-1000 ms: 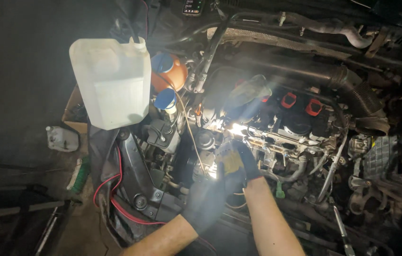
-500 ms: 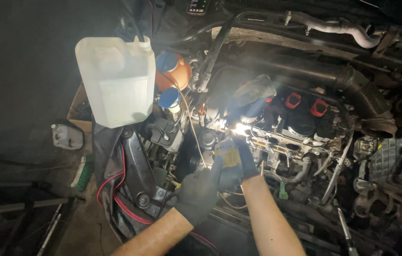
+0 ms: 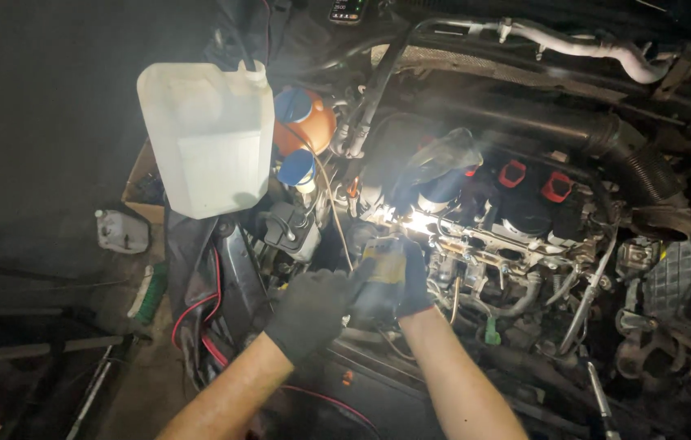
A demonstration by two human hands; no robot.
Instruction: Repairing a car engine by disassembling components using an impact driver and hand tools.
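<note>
Both my hands wear black gloves and reach into an open car engine bay. My right hand (image 3: 398, 275), its glove marked with a yellow patch, is pressed against the front of the engine (image 3: 484, 244) just below a bright work light (image 3: 412, 220); its fingertips are hidden. My left hand (image 3: 313, 305) lies beside it, fingers stretched out and touching the right glove, with nothing visible in it. A thin tube (image 3: 337, 220) runs down from the reservoirs towards my hands. Two red ignition coil tops (image 3: 534, 179) sit on the engine to the right.
A white plastic jug (image 3: 207, 138) hangs at the upper left beside an orange reservoir with blue caps (image 3: 304, 122). A ribbed black intake hose (image 3: 638, 163) crosses the upper right. Red cables (image 3: 199, 318) trail at the left. A small grey canister (image 3: 121, 231) lies on the floor.
The view has shifted slightly. My left hand has slid down and left, from over the right glove to beside it. My right hand stays at the same spot on the engine.
</note>
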